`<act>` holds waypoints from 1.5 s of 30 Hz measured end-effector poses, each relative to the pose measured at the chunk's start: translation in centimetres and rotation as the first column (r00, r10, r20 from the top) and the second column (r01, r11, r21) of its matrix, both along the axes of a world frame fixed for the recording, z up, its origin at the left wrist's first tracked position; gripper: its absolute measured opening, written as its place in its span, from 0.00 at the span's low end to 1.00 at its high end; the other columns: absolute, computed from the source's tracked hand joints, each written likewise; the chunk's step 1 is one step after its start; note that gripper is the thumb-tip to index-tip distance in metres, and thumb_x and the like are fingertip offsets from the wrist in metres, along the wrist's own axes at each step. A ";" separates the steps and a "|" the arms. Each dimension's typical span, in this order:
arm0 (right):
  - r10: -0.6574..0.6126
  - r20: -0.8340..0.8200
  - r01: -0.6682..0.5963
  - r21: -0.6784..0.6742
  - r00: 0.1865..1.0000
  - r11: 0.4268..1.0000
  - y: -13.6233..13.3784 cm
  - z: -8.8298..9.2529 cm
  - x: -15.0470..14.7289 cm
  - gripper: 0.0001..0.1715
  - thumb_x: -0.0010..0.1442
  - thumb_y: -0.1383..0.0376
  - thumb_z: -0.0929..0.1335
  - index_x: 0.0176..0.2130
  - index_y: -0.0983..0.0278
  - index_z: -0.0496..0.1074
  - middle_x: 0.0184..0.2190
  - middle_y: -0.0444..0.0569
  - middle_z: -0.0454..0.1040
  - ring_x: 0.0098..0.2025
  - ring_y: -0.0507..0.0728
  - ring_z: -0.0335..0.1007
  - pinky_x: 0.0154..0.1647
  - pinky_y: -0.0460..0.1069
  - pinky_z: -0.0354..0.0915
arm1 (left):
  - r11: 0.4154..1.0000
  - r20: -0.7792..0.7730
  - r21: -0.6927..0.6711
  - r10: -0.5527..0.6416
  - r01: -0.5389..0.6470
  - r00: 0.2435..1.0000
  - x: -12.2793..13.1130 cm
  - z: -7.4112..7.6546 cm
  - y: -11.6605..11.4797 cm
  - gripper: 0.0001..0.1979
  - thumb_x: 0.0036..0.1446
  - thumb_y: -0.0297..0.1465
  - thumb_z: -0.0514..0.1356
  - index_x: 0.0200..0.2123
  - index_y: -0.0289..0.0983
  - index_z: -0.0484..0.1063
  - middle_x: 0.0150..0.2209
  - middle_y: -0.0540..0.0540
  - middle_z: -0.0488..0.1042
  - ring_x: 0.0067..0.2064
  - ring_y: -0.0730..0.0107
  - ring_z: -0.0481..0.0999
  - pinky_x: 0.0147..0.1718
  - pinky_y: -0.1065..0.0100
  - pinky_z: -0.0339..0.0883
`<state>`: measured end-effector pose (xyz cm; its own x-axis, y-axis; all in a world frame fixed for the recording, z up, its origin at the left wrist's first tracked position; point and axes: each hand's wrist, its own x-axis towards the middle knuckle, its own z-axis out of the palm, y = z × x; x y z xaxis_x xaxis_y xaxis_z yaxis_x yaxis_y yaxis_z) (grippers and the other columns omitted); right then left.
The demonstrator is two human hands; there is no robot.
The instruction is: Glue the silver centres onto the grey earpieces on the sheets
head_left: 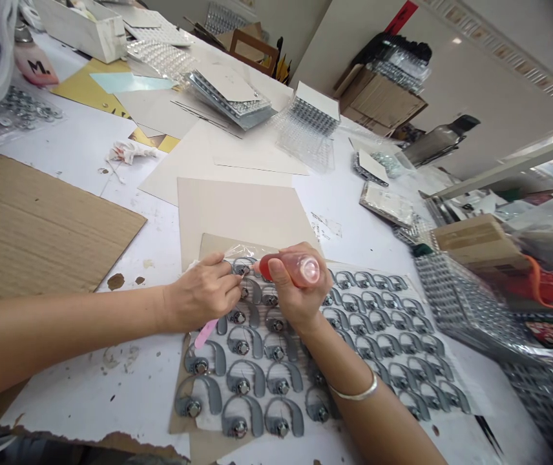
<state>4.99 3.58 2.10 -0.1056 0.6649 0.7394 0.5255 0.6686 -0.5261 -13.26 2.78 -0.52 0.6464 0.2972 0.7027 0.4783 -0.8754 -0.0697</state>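
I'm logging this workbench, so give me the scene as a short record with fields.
Left hand: the left hand holds a pink stick, one end sticking out below it
Right hand: the right hand grips a red bottle, its narrow end toward the left hand's fingertips
Under the hands: grey ear hooks laid out in rows
On the wrist: a silver bangle, right arm
Left side of table: a brown cardboard sheet
Beyond it: a crumpled tissue
Bottle contents: cannot tell

Head cam, fwd/down over tbl [145,381].
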 end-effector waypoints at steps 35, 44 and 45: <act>-0.012 -0.047 0.014 0.039 0.999 0.999 0.0 -0.6 0.2 0.04 0.55 0.69 0.70 0.30 0.62 0.69 0.27 0.43 0.70 0.29 0.51 0.67 0.30 0.47 0.65 | 1.000 0.002 -0.023 -0.012 0.012 1.000 0.0 -0.4 0.0 0.10 0.58 0.20 0.59 0.23 0.31 0.70 0.30 0.43 0.77 0.27 0.68 0.67 0.32 0.63 0.57; 0.008 -0.020 -0.006 0.088 1.000 0.996 -0.1 -0.4 0.2 0.06 0.55 0.71 0.69 0.29 0.63 0.68 0.26 0.43 0.70 0.29 0.51 0.66 0.29 0.47 0.65 | 0.997 0.002 -0.070 -0.012 0.012 1.000 -0.1 -0.5 0.0 0.10 0.58 0.21 0.58 0.25 0.32 0.71 0.31 0.44 0.78 0.29 0.68 0.69 0.32 0.63 0.57; 0.012 -0.015 -0.010 0.094 1.000 0.996 -0.1 -0.4 0.2 0.06 0.55 0.71 0.69 0.29 0.63 0.68 0.26 0.43 0.70 0.28 0.50 0.66 0.29 0.47 0.65 | 0.997 0.004 -0.081 -0.013 0.014 1.000 -0.1 -0.5 0.1 0.10 0.58 0.21 0.57 0.25 0.32 0.70 0.31 0.44 0.78 0.29 0.68 0.69 0.32 0.63 0.57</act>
<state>5.18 3.49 1.70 -0.1002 0.5916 0.8000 0.5098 0.7210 -0.4693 -13.40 2.85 -1.01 0.6482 0.3449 0.6788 0.4666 -0.8844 0.0038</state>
